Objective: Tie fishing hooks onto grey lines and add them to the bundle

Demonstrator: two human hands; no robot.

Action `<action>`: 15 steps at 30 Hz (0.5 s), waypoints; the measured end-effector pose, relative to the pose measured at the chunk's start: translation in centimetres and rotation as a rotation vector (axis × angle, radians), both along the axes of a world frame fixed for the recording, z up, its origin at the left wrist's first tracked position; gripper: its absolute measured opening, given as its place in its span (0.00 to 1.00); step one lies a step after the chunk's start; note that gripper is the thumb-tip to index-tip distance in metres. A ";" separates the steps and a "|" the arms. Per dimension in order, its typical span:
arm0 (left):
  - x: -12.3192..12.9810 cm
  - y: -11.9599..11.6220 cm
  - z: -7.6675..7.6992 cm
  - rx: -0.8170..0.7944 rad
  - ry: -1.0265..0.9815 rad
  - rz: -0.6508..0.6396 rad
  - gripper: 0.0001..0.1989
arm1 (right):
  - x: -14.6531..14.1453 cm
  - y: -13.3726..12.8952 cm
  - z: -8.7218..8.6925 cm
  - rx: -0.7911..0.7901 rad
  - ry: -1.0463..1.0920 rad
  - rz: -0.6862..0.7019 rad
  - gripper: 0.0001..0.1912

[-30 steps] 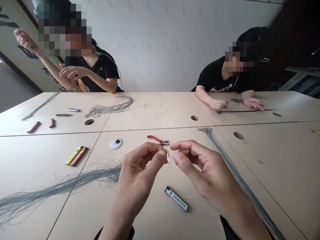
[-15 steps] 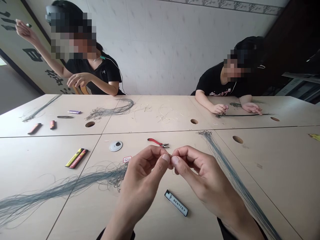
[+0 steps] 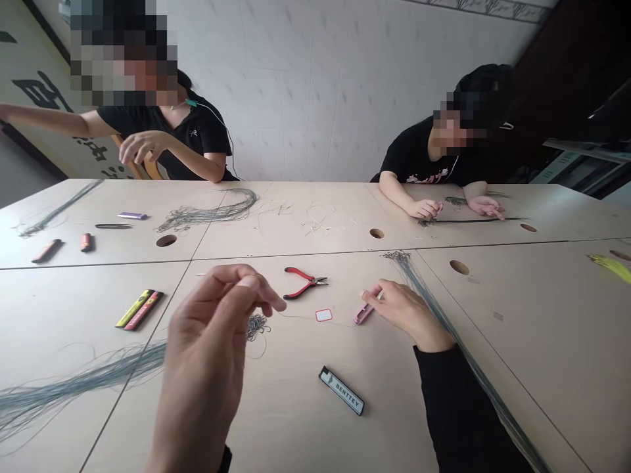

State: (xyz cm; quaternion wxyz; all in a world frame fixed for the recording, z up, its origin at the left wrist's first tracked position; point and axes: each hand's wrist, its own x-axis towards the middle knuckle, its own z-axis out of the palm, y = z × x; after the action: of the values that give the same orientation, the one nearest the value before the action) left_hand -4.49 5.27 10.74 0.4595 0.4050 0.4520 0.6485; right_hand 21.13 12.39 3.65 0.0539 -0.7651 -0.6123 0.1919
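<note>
1. While two co-workers, one at the far left (image 3: 197, 138) and one at the far right (image 3: 424, 154), sat across the long table (image 3: 542, 315), the person's raised left hand (image 3: 210, 322) blocked part of a grey wire bundle (image 3: 83, 381). Red-handled pliers (image 3: 303, 282) lay just above a thin wire (image 3: 315, 316), and a small white tag (image 3: 324, 315) sat right beside it.
2. That wire lay on the table, its long axis running side to side and sloping slightly down to the right. It stretched from near the left hand to the pink snips (image 3: 363, 314).
3. The left hand was closed into a pinch, but I could not tell whether it gripped anything. The right hand (image 3: 407, 312) was curled, gripping the snips.
4. I counted two grey bundles, counting a second one (image 3: 444, 315) beside the right hand, one pair of pliers, one tag, one pair of snips, and one black-and-white pack (image 3: 341, 391). A small wire tangle (image 3: 256, 326) lay just beside the left hand.
</note>
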 end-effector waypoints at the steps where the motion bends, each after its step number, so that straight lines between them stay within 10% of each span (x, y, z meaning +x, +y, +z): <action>1: -0.2 0.0 0.2 0.018 -0.015 0.027 0.07 | -0.1 0.1 -0.6 -0.033 -0.020 0.006 0.13; 15: -2.3 -1.0 2.7 0.151 -0.057 0.321 0.15 | -0.3 1.0 -3.3 -0.109 -0.075 0.001 0.15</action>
State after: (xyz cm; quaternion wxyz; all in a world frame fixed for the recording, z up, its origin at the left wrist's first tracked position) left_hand -6.75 4.26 13.47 0.3311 0.3425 0.4477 0.7567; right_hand 20.86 13.41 0.36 -0.0109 -0.7733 -0.6028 0.1964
